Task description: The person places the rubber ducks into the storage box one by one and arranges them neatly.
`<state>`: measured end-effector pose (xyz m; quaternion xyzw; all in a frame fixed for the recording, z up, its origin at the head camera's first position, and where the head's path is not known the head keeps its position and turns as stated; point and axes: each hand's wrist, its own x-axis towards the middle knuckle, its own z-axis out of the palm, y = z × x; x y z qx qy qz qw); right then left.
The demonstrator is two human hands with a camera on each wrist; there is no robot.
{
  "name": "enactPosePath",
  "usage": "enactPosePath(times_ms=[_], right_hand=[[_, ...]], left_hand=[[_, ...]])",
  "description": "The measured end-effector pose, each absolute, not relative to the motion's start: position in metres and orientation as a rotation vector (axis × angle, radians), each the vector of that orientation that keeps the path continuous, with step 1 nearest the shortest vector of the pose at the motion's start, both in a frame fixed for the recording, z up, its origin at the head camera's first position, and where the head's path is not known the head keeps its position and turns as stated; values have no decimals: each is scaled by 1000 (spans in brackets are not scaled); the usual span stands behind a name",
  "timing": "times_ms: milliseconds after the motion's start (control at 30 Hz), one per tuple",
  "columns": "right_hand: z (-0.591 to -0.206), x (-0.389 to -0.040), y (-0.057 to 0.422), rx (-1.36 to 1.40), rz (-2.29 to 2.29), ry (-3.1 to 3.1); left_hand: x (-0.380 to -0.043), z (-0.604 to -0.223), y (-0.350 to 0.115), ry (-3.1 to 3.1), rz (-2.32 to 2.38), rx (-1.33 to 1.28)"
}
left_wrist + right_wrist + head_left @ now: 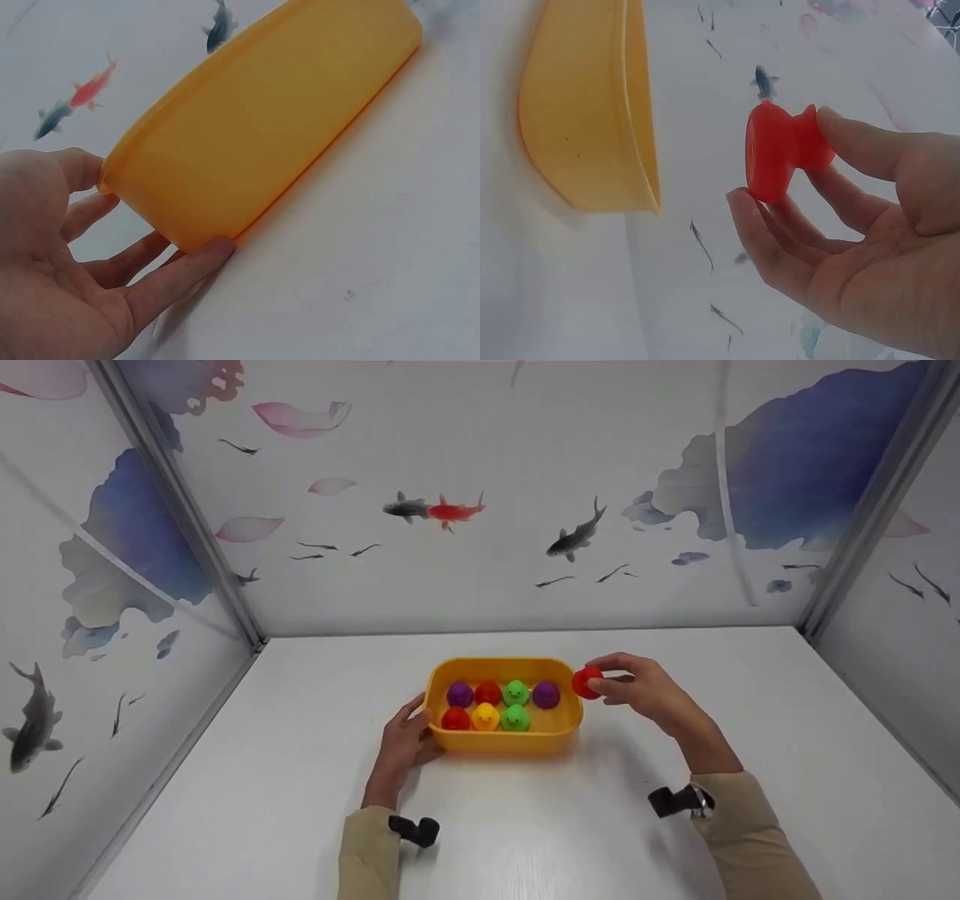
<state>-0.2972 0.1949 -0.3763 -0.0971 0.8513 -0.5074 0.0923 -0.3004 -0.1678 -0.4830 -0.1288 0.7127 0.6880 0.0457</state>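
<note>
A yellow plastic basin stands on the white table, seen from above in the head view. Inside lie small toy ducks: two purple, two red, two green and one yellow. My left hand holds the basin's left end; the left wrist view has its fingers against the rim and the lower corner. Just off the basin's right end, my right hand pinches another red toy duck between thumb and fingers, tipped sideways with its flat base facing the basin.
Panels printed with fish and petals enclose the white table at the back and both sides. A small black camera is strapped to each wrist, left and right.
</note>
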Motion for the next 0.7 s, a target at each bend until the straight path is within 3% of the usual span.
enactPosePath(times_ms=[700], right_hand=[[-404,-315,154,-244,-1525,2546]], left_hand=[[-302,-484,-168,2128,2131,-418]])
